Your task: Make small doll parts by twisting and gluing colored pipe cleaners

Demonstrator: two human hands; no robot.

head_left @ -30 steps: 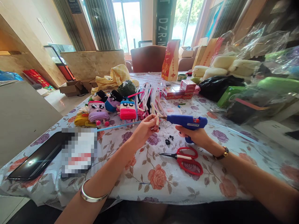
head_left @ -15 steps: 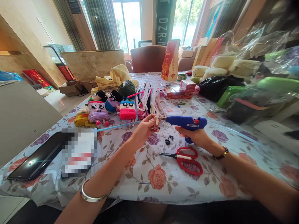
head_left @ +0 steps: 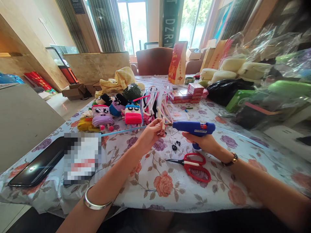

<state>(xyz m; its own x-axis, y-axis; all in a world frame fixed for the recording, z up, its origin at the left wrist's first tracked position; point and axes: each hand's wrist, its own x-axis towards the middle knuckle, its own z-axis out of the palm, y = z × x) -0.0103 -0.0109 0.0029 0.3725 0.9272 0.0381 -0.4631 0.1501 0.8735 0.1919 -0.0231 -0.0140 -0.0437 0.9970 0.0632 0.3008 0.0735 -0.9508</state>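
We see the blue glue gun (head_left: 191,127) held just above the flowered tablecloth (head_left: 145,181), near the middle of our view, its long axis lying almost level from nine o'clock to three. The metal nozzle (head_left: 169,124) points to nine o'clock, and the handle drops towards six. Our right hand (head_left: 204,141) is wrapped around that handle, gripping it; we cannot tell whether the trigger is pressed. Right at the nozzle's end, our left hand (head_left: 153,131) pinches a small cream piece (head_left: 163,123) between the fingertips, its long axis upright, twelve to six, across the nozzle's line; we cannot make out whether the two touch. Taking the gun as the clock's centre, black scraps (head_left: 174,148) lie near it at about eight, and red-handled scissors (head_left: 186,162) rest at six, their blades aimed at nine. A heap of fuzzy strips (head_left: 153,108) sits at ten, with a pink-and-blue doll (head_left: 132,118) just beside it, between nine and ten. Farther out we find red boxes (head_left: 195,90) at twelve, a green box (head_left: 239,99) at two, and a black phone (head_left: 36,165) well apart, between eight and nine.
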